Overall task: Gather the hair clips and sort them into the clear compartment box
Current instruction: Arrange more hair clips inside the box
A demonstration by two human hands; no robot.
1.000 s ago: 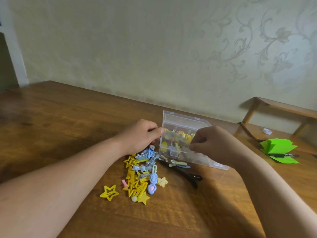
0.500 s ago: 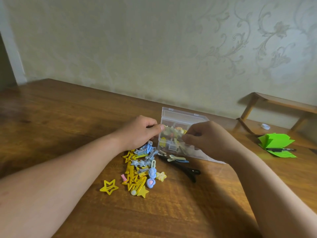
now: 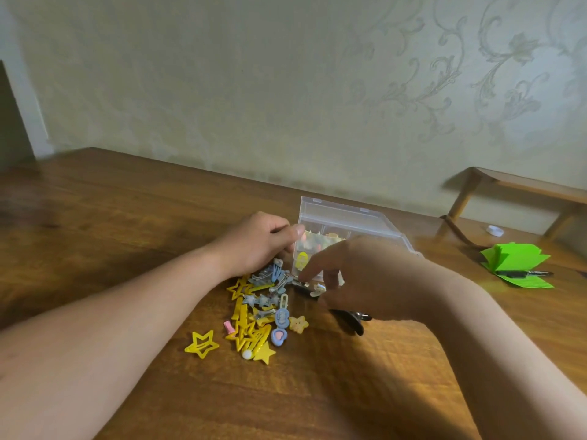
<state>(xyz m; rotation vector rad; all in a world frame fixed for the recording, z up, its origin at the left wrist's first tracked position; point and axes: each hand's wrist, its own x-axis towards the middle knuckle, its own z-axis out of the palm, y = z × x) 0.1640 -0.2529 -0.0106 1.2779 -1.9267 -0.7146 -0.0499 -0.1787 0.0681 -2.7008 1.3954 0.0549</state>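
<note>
Head: left fingers (image 3: pixel 297 230) grip box (image 3: pixel 349 214); right fingers (image 3: pixel 313 267) splay over clips (image 3: pixel 263 301).

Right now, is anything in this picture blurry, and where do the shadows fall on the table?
Head view: the right hand is smeared by motion blur, while the left hand and the pile of yellow and blue hair clips look sharper; both forearms cast soft shadows on the brown wooden table; the light is dim, without harsh glare.
</note>
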